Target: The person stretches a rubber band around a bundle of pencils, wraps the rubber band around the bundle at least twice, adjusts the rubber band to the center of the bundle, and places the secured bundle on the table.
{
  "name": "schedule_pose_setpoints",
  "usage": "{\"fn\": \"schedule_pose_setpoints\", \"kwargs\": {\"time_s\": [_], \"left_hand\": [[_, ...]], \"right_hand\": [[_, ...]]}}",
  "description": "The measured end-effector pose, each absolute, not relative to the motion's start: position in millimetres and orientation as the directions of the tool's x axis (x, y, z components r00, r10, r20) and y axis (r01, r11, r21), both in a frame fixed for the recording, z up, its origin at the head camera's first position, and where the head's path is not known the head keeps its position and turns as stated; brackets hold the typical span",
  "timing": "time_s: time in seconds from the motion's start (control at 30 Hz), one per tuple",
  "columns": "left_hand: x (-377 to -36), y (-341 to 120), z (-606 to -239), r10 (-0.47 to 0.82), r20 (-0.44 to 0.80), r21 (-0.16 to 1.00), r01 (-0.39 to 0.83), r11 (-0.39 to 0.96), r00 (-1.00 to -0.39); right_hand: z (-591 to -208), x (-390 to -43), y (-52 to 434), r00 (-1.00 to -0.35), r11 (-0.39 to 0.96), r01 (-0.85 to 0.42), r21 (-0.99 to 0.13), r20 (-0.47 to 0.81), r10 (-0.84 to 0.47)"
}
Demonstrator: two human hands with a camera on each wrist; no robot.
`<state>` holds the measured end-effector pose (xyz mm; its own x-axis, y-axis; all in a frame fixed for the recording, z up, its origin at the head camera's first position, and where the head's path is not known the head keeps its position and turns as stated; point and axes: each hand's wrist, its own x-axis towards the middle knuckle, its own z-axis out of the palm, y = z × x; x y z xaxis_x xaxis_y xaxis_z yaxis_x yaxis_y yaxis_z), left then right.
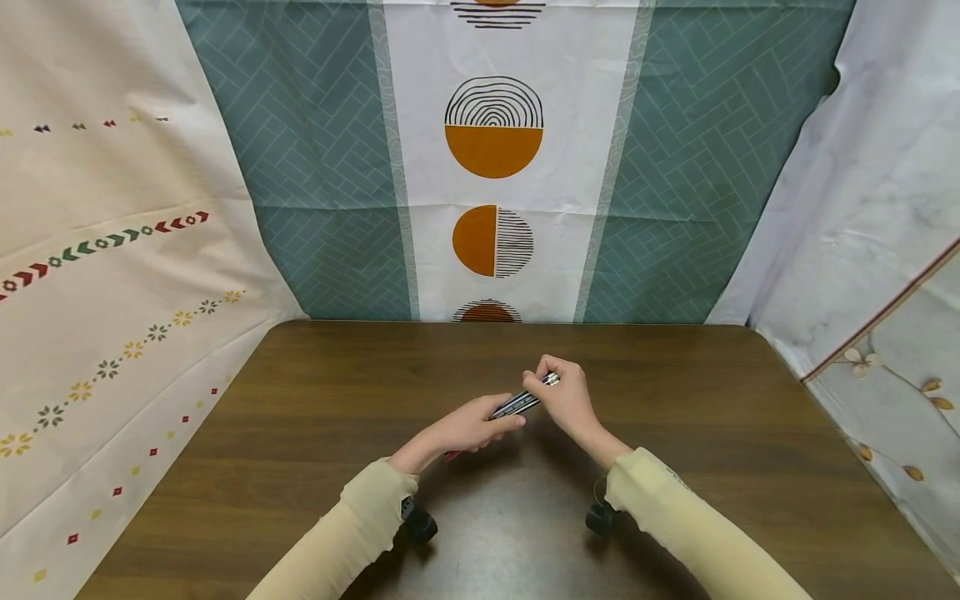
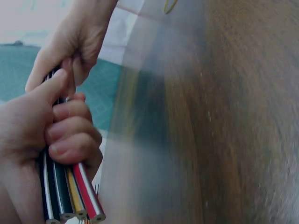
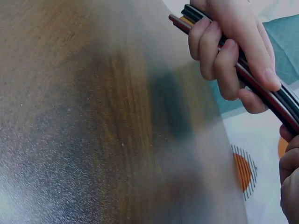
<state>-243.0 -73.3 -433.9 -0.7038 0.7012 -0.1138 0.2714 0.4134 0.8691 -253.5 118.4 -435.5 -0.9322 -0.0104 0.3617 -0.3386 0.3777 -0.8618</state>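
Observation:
A bundle of several coloured pencils (image 1: 517,404) is held just above the middle of the brown table (image 1: 300,433) by both hands. My left hand (image 1: 472,427) wraps its fingers round the near end; in the left wrist view the left hand (image 2: 65,135) grips the pencils (image 2: 72,196), whose flat ends stick out below. My right hand (image 1: 564,398) pinches the far end of the bundle. In the right wrist view the left hand (image 3: 233,51) curls round the pencils (image 3: 261,88), and only part of the right hand (image 3: 290,172) shows at the edge.
Patterned cloths hang behind the table (image 1: 495,167) and on both sides (image 1: 112,292). The wooden tabletop stretches bare around the hands to its front, left and right edges. Both sleeves (image 1: 675,517) are pale yellow.

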Motion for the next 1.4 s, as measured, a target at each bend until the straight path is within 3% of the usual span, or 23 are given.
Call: {"fn": "schedule_pose_setpoints", "kwargs": {"time_s": [0.27,0.4,0.83,1.4], "left_hand": [[-238,-61,-433,0.597,0.024,0.76,0.403,0.51,-0.802],[-237,-60,-435,0.561,0.046,0.744,0.403,0.533,-0.826],[-233,-57,-433,0.568,0.043,0.711,0.424,0.56,-0.822],[-234,-49,-423,0.532,0.027,0.675,0.408,0.615,-0.846]], "right_hand": [[-436,-245,123,-0.937,0.36,-0.311,-0.88,0.348,0.041],[-437,-237,123,-0.937,0.336,-0.337,-0.879,0.349,-0.026],[-440,-223,132,-0.906,0.35,-0.422,-0.836,0.402,-0.132],[-429,-216,143,-0.912,0.406,-0.411,-0.816,0.372,-0.174]]}}
